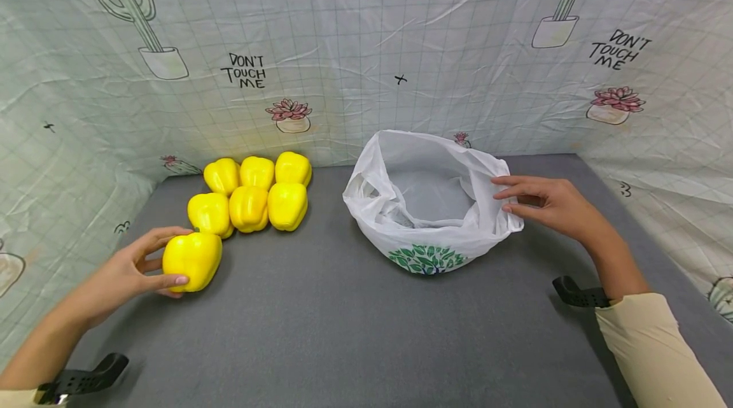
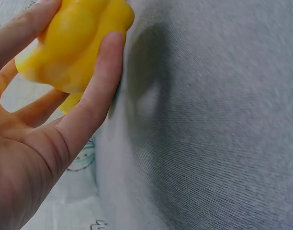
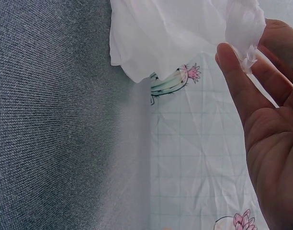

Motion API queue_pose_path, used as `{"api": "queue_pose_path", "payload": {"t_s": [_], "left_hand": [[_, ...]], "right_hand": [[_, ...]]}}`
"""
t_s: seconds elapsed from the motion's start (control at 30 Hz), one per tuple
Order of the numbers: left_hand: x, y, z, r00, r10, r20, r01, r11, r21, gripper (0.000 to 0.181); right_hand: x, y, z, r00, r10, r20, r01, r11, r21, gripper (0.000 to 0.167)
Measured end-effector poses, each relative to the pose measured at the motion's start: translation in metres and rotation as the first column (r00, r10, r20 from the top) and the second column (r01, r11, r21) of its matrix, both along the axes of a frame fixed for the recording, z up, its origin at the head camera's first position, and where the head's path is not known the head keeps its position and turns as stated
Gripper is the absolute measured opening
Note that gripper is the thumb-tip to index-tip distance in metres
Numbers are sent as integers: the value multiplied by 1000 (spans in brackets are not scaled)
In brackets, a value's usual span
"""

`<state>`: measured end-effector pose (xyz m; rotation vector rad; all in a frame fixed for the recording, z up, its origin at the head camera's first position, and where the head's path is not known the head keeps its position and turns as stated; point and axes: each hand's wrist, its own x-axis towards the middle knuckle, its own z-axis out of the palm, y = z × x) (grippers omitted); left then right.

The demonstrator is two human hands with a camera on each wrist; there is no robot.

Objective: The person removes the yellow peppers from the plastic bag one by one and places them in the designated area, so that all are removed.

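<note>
At the left of the head view, my left hand (image 1: 128, 271) grips a yellow bell pepper (image 1: 197, 260), thumb on the near side and fingers behind. The left wrist view has the same pepper (image 2: 72, 48) between thumb and fingers, its shadow on the grey cloth. A white plastic bag (image 1: 372, 211) with a green leaf print stands with its mouth spread wide. My right hand (image 1: 546, 204) pinches the bag's right rim. In the right wrist view, the crumpled bag edge (image 3: 244, 28) lies between the thumb and fingers. The bag's bottom inside is partly hidden by its front rim.
Several more yellow bell peppers (image 1: 249, 209) stand in two rows behind my left hand, left of the bag. Grey cloth (image 1: 321, 331) covers the table. A printed curtain (image 1: 355, 45) hangs at the back and both sides. Each wrist wears a black camera mount (image 1: 581, 293).
</note>
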<state>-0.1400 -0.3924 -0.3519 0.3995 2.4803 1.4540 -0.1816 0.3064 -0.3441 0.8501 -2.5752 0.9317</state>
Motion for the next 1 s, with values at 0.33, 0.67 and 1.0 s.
{"api": "queue_pose_path", "payload": {"t_s": [0.33, 0.67, 1.0], "left_hand": [[-2, -8, -9, 999, 32, 42, -32, 999, -5, 78], [-2, -12, -12, 998, 49, 32, -47, 997, -59, 81], [-2, -10, -8, 999, 14, 32, -6, 968, -252, 86]], "right_hand": [[1, 0, 1, 1000, -2, 5, 2, 1000, 4, 31], [1, -1, 0, 1000, -2, 8, 2, 1000, 7, 31], [1, 1, -1, 1000, 6, 1, -7, 1000, 17, 32]]}}
